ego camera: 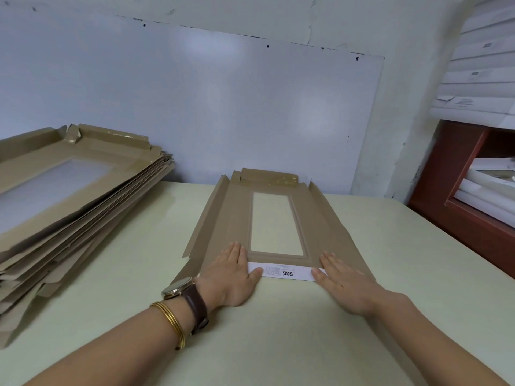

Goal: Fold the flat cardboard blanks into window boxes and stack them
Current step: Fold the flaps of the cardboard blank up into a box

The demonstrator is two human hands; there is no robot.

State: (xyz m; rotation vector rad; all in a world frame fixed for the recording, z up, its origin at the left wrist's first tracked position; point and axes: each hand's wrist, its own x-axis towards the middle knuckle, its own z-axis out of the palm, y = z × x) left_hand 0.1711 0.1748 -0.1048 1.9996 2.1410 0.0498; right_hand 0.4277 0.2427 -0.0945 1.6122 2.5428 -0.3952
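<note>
Cardboard blank (pixel 276 224), matte brown with a long rectangular clear window, lies flat on the smooth pale table (pixel 278 344). The left hand (pixel 232 277) and right hand (pixel 344 285) press its near end, fingers (pixel 234 254) straight and close together, flanking a white strip (pixel 284 272) printed SGS. A slumped stack (pixel 69 196) of similar blanks sits at the left.

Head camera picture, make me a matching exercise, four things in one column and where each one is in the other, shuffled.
1 cardboard blank
2 cardboard stack
3 white flap
4 watch

a on the left wrist
b at the left side of the table
c flat in the table's middle
d pressed by the left hand and right hand

Pairs: 1c, 2b, 3d, 4a
</note>
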